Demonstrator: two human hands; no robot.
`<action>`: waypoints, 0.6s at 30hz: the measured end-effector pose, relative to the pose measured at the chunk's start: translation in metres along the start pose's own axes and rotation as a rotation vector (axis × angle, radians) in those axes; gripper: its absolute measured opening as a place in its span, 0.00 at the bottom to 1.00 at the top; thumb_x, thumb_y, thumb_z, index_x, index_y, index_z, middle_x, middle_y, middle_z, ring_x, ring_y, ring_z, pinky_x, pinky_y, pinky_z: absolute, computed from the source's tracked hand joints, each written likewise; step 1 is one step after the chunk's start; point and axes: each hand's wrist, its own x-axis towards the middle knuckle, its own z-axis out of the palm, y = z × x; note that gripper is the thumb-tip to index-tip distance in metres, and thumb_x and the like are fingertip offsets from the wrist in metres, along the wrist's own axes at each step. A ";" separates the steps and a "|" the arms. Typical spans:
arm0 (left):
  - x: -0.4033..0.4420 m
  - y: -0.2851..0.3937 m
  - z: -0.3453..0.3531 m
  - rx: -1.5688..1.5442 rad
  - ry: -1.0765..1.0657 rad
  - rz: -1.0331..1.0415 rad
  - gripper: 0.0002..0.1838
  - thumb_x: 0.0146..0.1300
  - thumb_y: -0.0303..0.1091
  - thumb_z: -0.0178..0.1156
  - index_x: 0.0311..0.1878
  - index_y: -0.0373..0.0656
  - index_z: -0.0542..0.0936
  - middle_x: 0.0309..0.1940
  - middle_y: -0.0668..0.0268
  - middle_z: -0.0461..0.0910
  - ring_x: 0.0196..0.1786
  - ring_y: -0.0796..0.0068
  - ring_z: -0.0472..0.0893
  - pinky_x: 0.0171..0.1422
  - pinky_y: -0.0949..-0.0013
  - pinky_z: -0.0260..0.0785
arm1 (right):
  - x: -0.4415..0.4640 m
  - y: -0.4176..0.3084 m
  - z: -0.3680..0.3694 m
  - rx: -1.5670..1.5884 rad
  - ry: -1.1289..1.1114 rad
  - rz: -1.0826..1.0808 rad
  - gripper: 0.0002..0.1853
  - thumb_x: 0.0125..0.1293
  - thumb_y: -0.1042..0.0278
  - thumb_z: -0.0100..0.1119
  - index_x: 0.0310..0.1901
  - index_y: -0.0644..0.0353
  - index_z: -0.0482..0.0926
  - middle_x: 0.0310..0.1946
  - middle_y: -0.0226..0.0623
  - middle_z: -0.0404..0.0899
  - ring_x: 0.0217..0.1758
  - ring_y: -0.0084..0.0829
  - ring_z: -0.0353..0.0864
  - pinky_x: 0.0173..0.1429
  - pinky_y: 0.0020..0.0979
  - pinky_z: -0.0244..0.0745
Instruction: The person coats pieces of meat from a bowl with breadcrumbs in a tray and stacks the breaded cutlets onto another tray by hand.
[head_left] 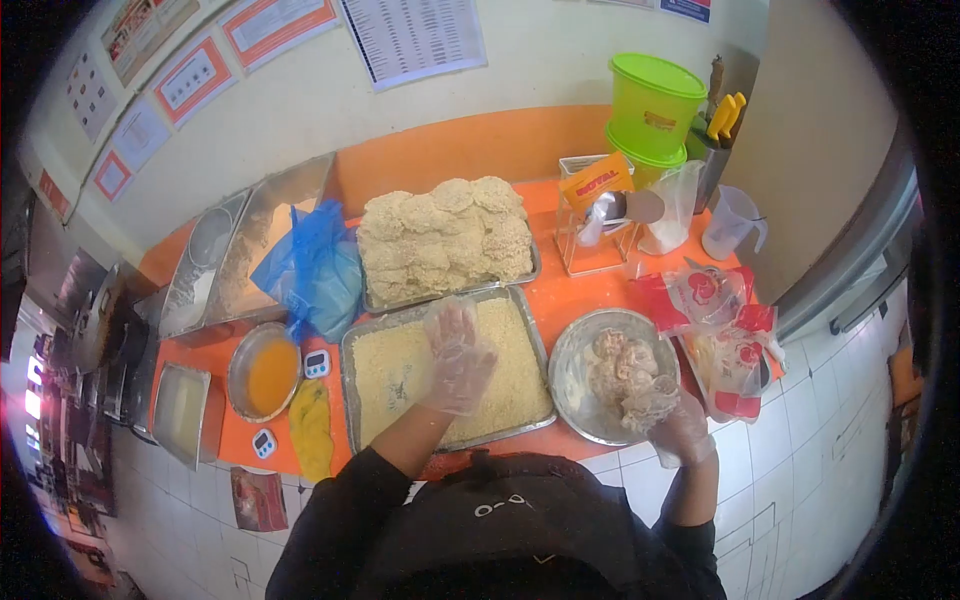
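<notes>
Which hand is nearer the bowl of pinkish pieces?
Right. The right hand is at the bowl, fingers over its near-right side; the left hand is left of it, over the crumb tray.

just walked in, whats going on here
The person's gloved left hand is open over the front tray of pale crumbs. The gloved right hand is at the lumps in the metal bowl; whether it grips one is unclear. Behind, the back tray is piled with crumb-coated pieces.
</notes>
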 end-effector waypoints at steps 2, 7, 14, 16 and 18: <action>-0.006 0.008 -0.011 0.135 -0.232 0.045 0.40 0.64 0.46 0.47 0.72 0.29 0.52 0.75 0.42 0.42 0.78 0.46 0.43 0.74 0.33 0.31 | 0.004 -0.006 -0.004 0.073 -0.031 0.075 0.16 0.56 0.66 0.63 0.48 0.52 0.81 0.47 0.38 0.81 0.50 0.40 0.80 0.52 0.37 0.75; 0.012 -0.016 -0.003 0.156 0.141 0.035 0.38 0.65 0.45 0.48 0.71 0.29 0.54 0.74 0.41 0.47 0.77 0.45 0.47 0.75 0.38 0.35 | 0.010 0.001 -0.002 0.111 0.026 -0.005 0.21 0.52 0.70 0.66 0.50 0.55 0.80 0.49 0.40 0.81 0.55 0.39 0.78 0.59 0.36 0.73; 0.014 -0.053 0.033 0.241 0.457 -0.017 0.27 0.63 0.43 0.50 0.58 0.32 0.75 0.65 0.40 0.64 0.70 0.46 0.63 0.71 0.48 0.56 | 0.012 0.004 -0.005 0.038 -0.043 -0.011 0.16 0.55 0.66 0.63 0.48 0.54 0.81 0.45 0.37 0.82 0.50 0.40 0.79 0.53 0.37 0.74; 0.004 -0.067 0.020 -0.198 0.299 0.034 0.24 0.61 0.46 0.53 0.50 0.34 0.78 0.55 0.41 0.72 0.62 0.47 0.71 0.64 0.50 0.62 | 0.012 0.004 -0.002 0.048 0.023 -0.041 0.16 0.55 0.65 0.64 0.47 0.54 0.81 0.45 0.37 0.82 0.50 0.40 0.79 0.52 0.37 0.75; 0.009 -0.066 -0.001 -0.356 0.054 -0.039 0.23 0.58 0.49 0.58 0.43 0.36 0.80 0.45 0.43 0.77 0.53 0.49 0.76 0.57 0.52 0.67 | 0.010 0.009 0.010 0.086 0.105 -0.096 0.17 0.54 0.65 0.65 0.47 0.54 0.81 0.44 0.37 0.82 0.49 0.41 0.80 0.51 0.37 0.75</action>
